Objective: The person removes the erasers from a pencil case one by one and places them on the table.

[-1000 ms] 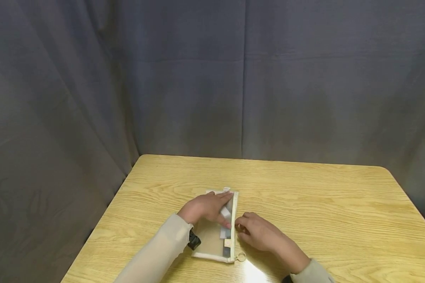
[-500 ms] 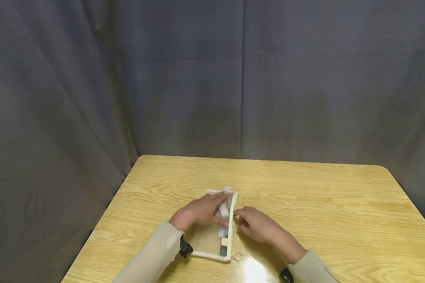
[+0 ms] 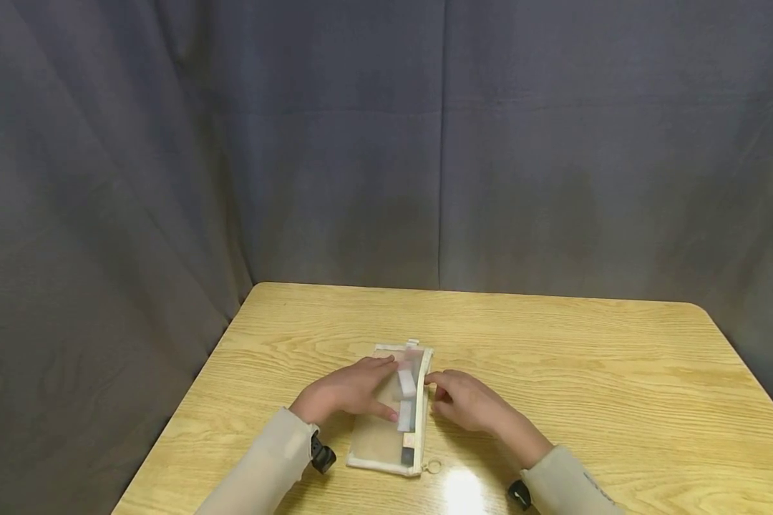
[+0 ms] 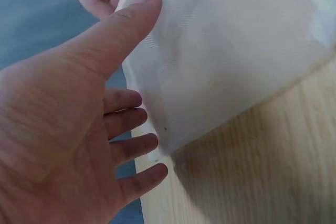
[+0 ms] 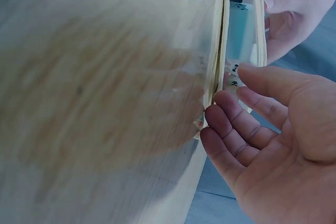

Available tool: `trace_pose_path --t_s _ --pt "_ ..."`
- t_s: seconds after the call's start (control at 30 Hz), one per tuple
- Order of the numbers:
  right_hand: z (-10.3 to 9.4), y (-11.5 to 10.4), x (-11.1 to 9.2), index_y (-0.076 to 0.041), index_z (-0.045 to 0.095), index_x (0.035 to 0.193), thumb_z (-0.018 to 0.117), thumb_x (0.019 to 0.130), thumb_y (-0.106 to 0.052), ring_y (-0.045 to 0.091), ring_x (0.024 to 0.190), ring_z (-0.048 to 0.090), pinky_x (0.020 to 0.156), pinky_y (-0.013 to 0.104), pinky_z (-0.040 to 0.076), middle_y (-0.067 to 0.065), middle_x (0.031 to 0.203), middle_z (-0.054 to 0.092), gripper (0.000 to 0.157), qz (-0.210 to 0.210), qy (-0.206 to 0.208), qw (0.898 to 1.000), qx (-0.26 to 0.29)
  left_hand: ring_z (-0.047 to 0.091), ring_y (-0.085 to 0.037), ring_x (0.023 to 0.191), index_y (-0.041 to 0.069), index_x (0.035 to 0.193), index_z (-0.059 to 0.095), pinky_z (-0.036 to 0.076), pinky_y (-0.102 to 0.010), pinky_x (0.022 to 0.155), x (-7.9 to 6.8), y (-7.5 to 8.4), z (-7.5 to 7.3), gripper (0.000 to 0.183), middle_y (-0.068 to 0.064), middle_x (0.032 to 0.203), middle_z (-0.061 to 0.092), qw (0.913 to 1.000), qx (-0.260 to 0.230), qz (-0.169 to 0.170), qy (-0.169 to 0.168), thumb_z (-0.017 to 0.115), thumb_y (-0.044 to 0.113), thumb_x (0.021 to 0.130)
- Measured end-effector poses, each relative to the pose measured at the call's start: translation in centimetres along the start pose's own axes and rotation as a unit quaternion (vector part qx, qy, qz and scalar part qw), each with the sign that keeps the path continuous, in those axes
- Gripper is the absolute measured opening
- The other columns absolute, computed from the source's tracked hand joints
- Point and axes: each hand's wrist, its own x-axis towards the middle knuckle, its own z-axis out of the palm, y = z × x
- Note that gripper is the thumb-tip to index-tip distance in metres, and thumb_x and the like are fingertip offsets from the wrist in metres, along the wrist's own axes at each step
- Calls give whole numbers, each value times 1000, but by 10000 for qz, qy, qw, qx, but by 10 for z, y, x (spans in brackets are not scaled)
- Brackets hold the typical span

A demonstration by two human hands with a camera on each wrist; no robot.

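Note:
A see-through mesh pouch (image 3: 376, 436) with cream edging lies on the table, its zipper edge (image 3: 420, 422) to the right. Inside show white pieces (image 3: 406, 383), a dark piece (image 3: 408, 455) and, in the right wrist view, a teal piece (image 5: 240, 32). My left hand (image 3: 354, 390) is spread over the pouch's upper middle, thumb and fingers apart. At the zipper edge is my right hand (image 3: 467, 402), its index fingertip touching the edge. The right wrist view shows the pouch mouth parted, with the right hand's loosely bent fingers (image 5: 226, 129) right at it.
The wooden table (image 3: 586, 357) extends to the right and behind the pouch. A ring pull (image 3: 433, 467) sticks out at the pouch's near corner. Dark curtains (image 3: 335, 143) hang behind and to the left of the table.
My left hand has slid left, away from the zipper edge, uncovering more of the pieces inside. The right hand has moved slightly farther up along the edge.

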Motion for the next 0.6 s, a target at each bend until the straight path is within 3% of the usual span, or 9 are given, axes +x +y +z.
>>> trace_pose_path --t_s 0.43,0.6 --pt "3 1 5 -5 62 134 73 92 -11 11 82 57 73 31 49 -4 90 63 44 113 121 9995 282 24 -29 152 13 161 24 24 -46 121 -1 -4 7 106 -8 167 24 9998 -11 -140 -127 77 58 81" --pt "4 2 9 -5 62 134 74 91 -10 11 81 57 72 32 49 -4 88 64 45 161 237 9993 261 25 -29 152 13 161 25 24 -46 121 -2 -2 8 107 -8 167 24 9996 188 -200 -93 76 60 80"
